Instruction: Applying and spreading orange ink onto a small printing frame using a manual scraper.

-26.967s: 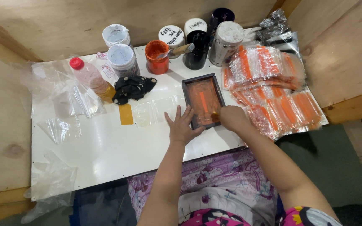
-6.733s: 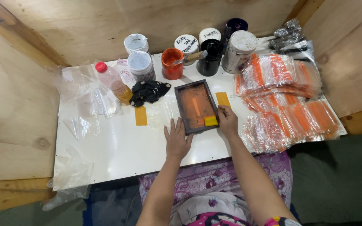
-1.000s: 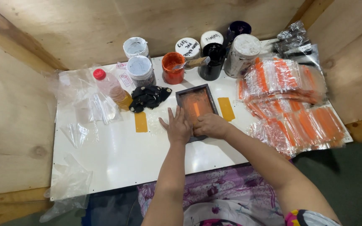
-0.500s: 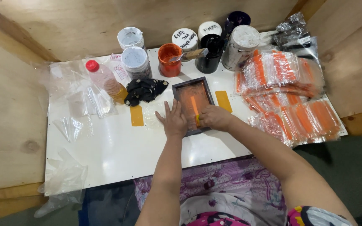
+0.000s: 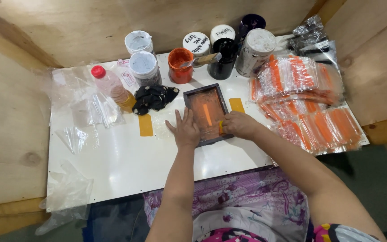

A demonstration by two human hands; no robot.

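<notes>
White worktop (image 5: 122, 166) carries paint jars (image 5: 180, 65) along the back, a dark-framed screen (image 5: 207, 114) at centre, orange packets (image 5: 310, 103) right, clear bags (image 5: 86, 107) left, black rag (image 5: 153, 97).

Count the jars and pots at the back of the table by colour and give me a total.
White-topped jars: 5
Orange pot: 1
Black pot: 1
Dark purple pot: 1
Total: 8
</notes>
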